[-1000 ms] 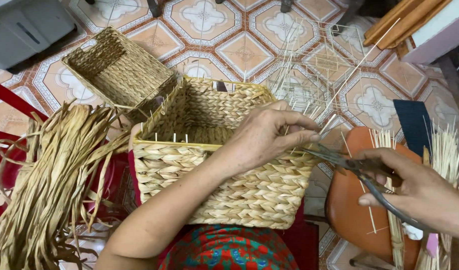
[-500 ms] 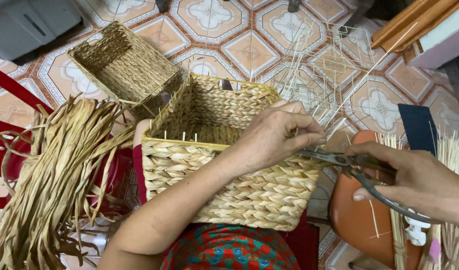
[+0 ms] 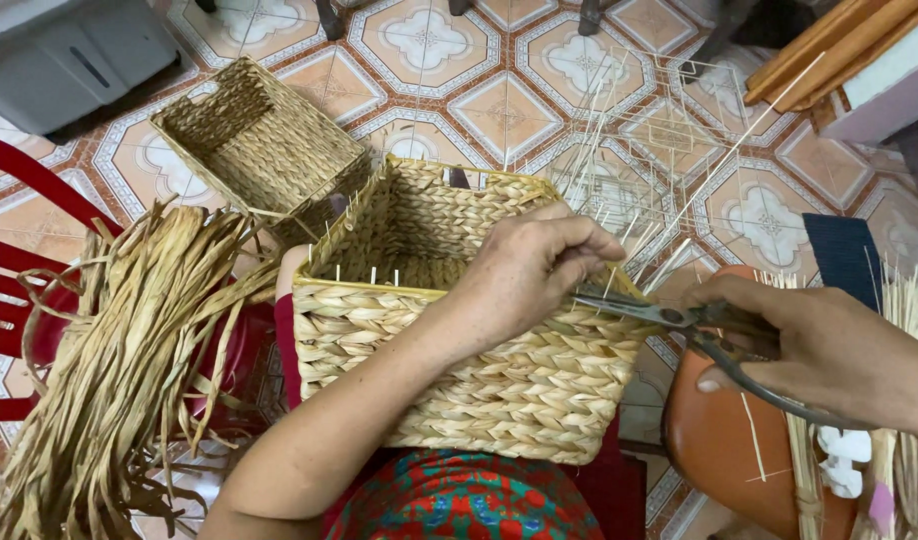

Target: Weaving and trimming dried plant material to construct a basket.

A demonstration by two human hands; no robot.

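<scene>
- Patterned floor tiles (image 3: pixel 499 100) lie under everything; the basket (image 3: pixel 459 370) rests on the person's lap, over a red patterned cloth (image 3: pixel 469 500).
- Left hand (image 3: pixel 534 270) is curled over the basket's right rim, fingertips pinching something small at the edge; what exactly, I cannot tell.
- Right hand (image 3: pixel 829 345) grips dark scissors (image 3: pixel 679 320), whose tips sit just right of the basket rim, touching or nearly touching the left fingertips.
- Risk, as I judge it: the blades are so close to the pinching fingers that a slip could nick them, or cut into the woven rim instead of a stray end.
- The basket is held only by the lap and one hand, so it could tilt while cutting.
- Thin upright sticks along the basket's near rim could prick the forearm.
- Left of the basket lies a bundle of dried leaves (image 3: pixel 129 370); behind it, a second, smaller basket (image 3: pixel 259 145); right of it, an orange stool (image 3: pixel 729 450).
- Against the earlier frames: the scissors have closed in toward the rim, and the left hand stays put.
</scene>
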